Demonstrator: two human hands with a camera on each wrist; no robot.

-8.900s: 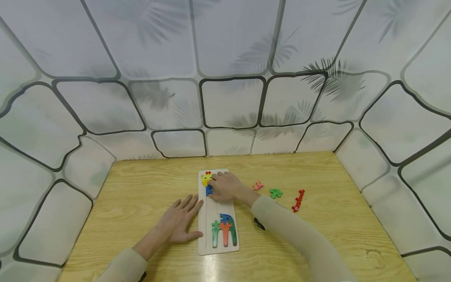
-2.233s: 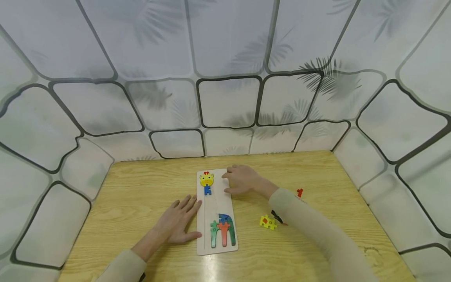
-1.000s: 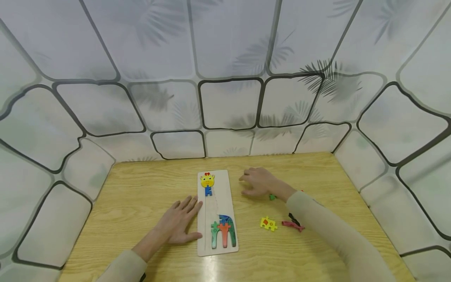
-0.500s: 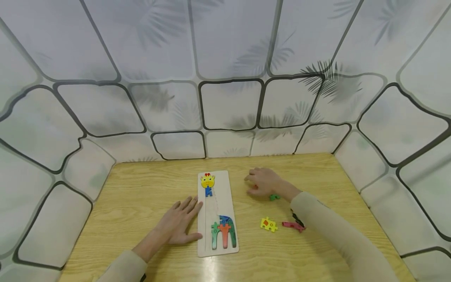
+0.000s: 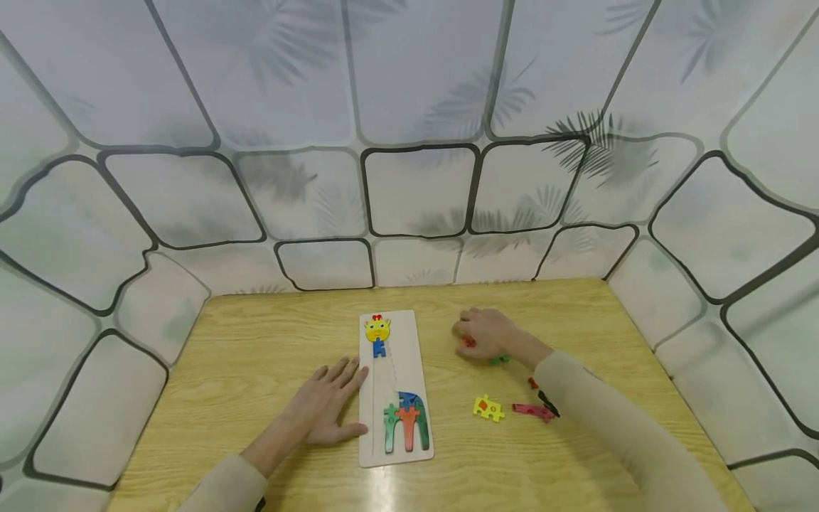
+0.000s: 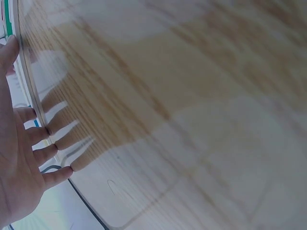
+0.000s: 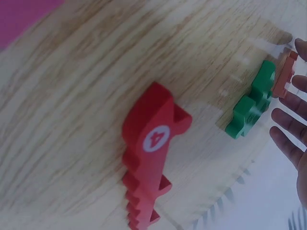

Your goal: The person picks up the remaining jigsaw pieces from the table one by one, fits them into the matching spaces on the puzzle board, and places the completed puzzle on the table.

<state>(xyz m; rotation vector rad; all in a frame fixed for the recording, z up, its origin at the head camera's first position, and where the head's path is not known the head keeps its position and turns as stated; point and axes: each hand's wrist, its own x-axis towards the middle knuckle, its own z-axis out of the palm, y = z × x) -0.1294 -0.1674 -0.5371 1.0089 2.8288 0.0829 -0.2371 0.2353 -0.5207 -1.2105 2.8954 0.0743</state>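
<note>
A pale puzzle board (image 5: 406, 363) carries a giraffe's yellow head (image 5: 377, 328), a blue neck piece (image 5: 379, 348) and blue, green and orange body and leg pieces near the bottom. My left hand (image 5: 329, 404) lies flat with spread fingers along the board's left edge. My right hand (image 5: 489, 334) is low over an orange-red puzzle piece (image 5: 469, 341), right of the board. In the right wrist view the fingers are spread and loosely bent beside that orange piece (image 7: 285, 74); no firm grip shows. Close by lies a green puzzle piece (image 7: 252, 100), partly under the hand in the head view.
A yellow puzzle piece (image 5: 488, 408) and a pink-red piece (image 5: 533, 411) lie on the wooden table right of the board. A long red piece marked 4 (image 7: 151, 153) lies mostly beneath my right forearm in the head view. Patterned fabric walls (image 5: 422, 192) enclose the table.
My right hand has left the board, where it touched the blue neck piece, and moved right to the orange-red piece. The left hand stays put.
</note>
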